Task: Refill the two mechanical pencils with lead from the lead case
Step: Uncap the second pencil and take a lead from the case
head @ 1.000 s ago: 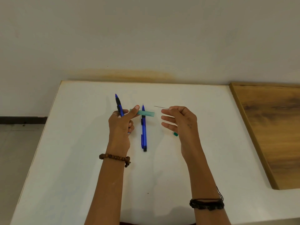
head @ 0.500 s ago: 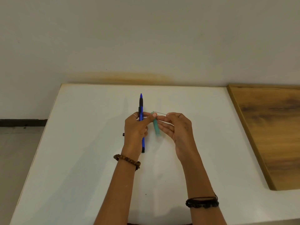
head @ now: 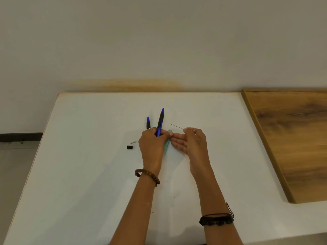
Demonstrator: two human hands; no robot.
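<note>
Since half a second ago: left hand [head: 152,144] shifted so two blue pencils now show above it instead of one, lead case swung nearly upright between the hands, right hand [head: 192,141] drawn slightly back with the lead.

Longer pencil [head: 160,122] held in the left hand, long axis running away from the body, blue tip pointing toward the wall, leaning slightly right. Shorter-looking pencil [head: 148,123] just left of it, tip likewise pointing away, lower part hidden behind the left knuckles; held or lying on the bench [head: 88,174], cannot tell. Green lead case [head: 168,141] between the two hands, long axis near-to-far, mostly covered by the left thumb and palm. Thin lead [head: 177,126] jutting up and left from the right hand, free end toward the pencils.

Small black cap [head: 129,147] and a pale eraser-like piece [head: 133,142] lying on the bench left of the left hand, apart from it. Wooden board [head: 292,142] at the right edge, well apart.

Left fingers [head: 150,132] curled round the longer pencil, thumb pressed on the case. Right thumb and forefinger pinched together on the lead, remaining fingers [head: 177,144] extended toward the case, close to or touching it.
</note>
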